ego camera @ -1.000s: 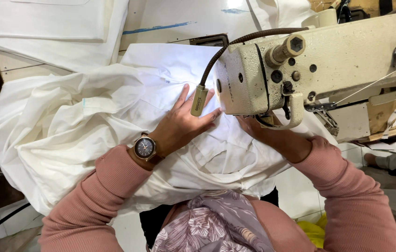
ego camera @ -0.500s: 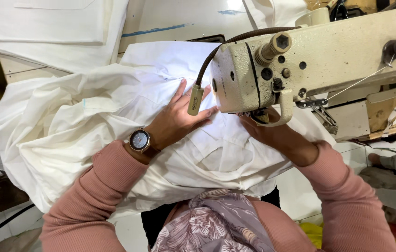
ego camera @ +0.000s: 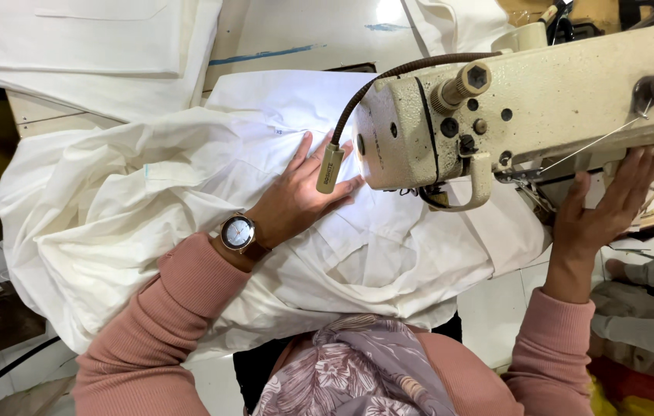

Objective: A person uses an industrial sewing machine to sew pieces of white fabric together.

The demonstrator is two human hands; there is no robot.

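White fabric [ego camera: 188,200] lay bunched over the worktop [ego camera: 296,38], spreading toward nine o'clock of the flat, open left hand [ego camera: 300,196] pressing it beside the cream sewing machine [ego camera: 543,100]; the right hand [ego camera: 608,204], fingers spread, touched the machine's underside.

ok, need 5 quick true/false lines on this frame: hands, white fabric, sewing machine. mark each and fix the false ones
1. The left hand lies flat, fingers spread, on the white fabric. True.
2. The right hand is pressed on the fabric beside the needle. False: it is raised, open-palmed, by the underside of the cream metal sewing machine, away from the fabric.
3. A round-faced wristwatch sits on the left wrist. True.
4. The person wears blue sleeves. False: the long sleeves are pink.
5. The fabric bunches in folds on the person's left side. True.
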